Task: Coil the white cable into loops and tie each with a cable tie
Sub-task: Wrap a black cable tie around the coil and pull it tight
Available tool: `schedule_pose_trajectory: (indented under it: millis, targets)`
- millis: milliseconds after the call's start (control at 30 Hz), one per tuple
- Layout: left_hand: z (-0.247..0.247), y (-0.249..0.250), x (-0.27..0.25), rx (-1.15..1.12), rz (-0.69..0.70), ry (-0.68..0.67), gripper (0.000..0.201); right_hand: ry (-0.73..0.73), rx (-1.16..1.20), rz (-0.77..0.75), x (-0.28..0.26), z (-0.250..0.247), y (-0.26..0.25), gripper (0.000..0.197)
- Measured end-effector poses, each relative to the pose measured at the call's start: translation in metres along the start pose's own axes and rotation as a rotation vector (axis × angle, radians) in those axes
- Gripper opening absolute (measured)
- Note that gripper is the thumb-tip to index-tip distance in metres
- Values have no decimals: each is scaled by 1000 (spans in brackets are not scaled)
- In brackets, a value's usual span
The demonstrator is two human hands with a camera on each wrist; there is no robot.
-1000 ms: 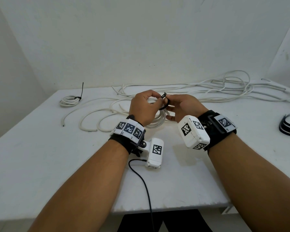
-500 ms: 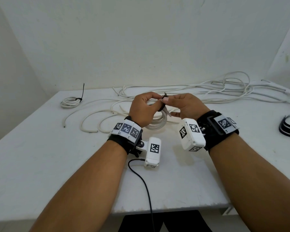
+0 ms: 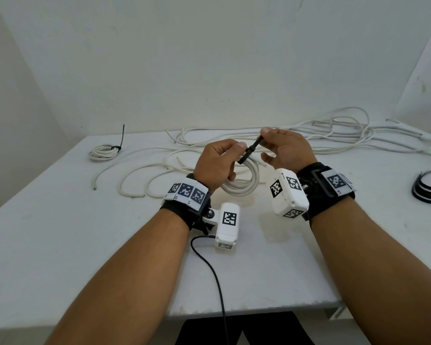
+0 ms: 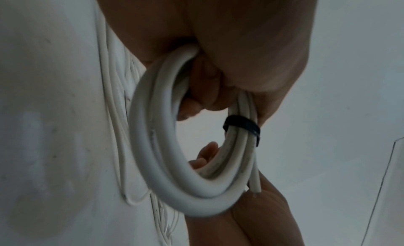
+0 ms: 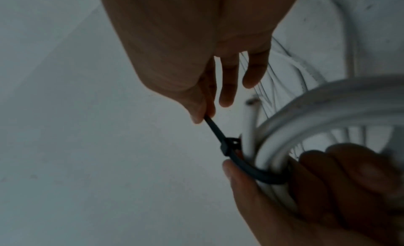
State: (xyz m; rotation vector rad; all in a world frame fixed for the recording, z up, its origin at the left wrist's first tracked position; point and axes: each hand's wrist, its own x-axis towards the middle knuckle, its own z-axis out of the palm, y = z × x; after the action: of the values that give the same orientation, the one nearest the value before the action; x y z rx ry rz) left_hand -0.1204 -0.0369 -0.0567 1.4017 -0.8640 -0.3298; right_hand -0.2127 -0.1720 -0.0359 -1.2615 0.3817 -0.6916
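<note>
right hand pinches cable tie tail, left hand clamps coil; a slack grip risks loops springing out before it's cinched.

The left hand hides part of the coil, the far right cables run off the edge, and the right wrist view blurs the coil.

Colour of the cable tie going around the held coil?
Black. The cable tie shows best in the right wrist view, against the white coil.
</note>
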Motion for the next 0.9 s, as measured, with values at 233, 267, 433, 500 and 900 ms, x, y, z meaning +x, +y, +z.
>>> schedule_pose_trajectory:
  millis: [233, 267, 433, 500, 900]
  targets:
    - [-4, -1, 0, -60, -64, 79, 28, -244, -131, 52, -8, 14, 11, 20]
    - [-4, -1, 0, -55, -67, 71, 26, -229, -155, 27, -8, 14, 9, 17]
    - [2, 4, 2, -88, -114, -3, 22, -44, -214, -54, -5, 12, 7, 18]
    - [3, 7, -2, -141, -167, -81, 21, 6, -393, -126, -4, 15, 12, 26]
    - [20, 12, -6, -194, -240, -122, 11, 88, -635, -270, -1, 20, 10, 24]
